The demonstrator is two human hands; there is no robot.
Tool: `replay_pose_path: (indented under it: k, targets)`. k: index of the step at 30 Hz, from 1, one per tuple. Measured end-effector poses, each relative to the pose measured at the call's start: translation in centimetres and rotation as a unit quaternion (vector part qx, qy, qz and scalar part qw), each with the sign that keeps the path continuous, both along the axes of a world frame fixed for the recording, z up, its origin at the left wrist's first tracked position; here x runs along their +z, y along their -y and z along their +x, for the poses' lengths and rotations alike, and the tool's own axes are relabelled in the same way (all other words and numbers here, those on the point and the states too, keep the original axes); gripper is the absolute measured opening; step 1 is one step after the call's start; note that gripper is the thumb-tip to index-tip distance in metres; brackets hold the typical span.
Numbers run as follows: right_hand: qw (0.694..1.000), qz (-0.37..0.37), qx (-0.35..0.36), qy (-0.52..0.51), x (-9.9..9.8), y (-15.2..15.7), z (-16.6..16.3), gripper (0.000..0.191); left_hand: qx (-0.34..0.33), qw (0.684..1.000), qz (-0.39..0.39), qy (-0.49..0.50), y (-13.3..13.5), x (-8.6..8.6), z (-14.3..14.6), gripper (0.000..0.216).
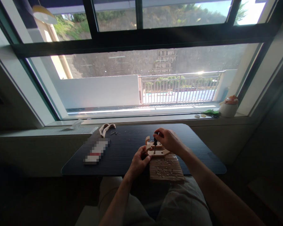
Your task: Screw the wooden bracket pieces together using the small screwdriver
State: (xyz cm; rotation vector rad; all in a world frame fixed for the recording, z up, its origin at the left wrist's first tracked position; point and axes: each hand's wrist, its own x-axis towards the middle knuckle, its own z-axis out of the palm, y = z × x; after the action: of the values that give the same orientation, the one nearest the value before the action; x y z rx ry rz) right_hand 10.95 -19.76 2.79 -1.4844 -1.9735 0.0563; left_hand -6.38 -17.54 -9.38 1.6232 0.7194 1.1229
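Observation:
My right hand point(167, 138) is closed around the dark handle of a screwdriver point(155, 142). The screwdriver stands nearly upright, its tip down at a pale wooden bracket point(159, 153) with a curved end and dark holes. Around the left end of this bracket, the fingers of my left hand point(139, 161) are closed, steadying it. Just behind lies a second pale wooden piece point(158, 144), partly hidden by the screwdriver and my right hand. Both pieces rest on a brown ridged board point(166, 171) strewn with small light flecks.
The dark table point(124, 150) stands before a window. At its back left lie curved pale wooden pieces point(106, 128) and several small screws point(113, 133). A blurred white-and-red packet point(96, 152) lies at left. A white pot point(228, 110) stands on the sill at right.

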Motion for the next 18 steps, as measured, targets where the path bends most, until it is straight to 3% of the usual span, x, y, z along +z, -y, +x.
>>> replay_pose_path:
  k: [4, 12, 18]
  targets:
    - [0.999, -0.020, 0.004, 0.043, 0.8, -0.2, 0.7, 0.031, 0.008, 1.000, 0.000, 0.004, 0.0, -0.1, 0.0, 0.041]
    - [0.988, -0.050, 0.118, 0.086, 3.2, -0.7, 2.1, 0.026, 0.002, 1.000, -0.003, 0.002, 0.1, 0.1, -0.1, 0.041]
    - [0.970, -0.077, 0.195, 0.119, 3.9, -1.3, 1.8, 0.024, 0.006, 1.000, -0.001, 0.000, 0.0, -0.1, -0.1, 0.041]
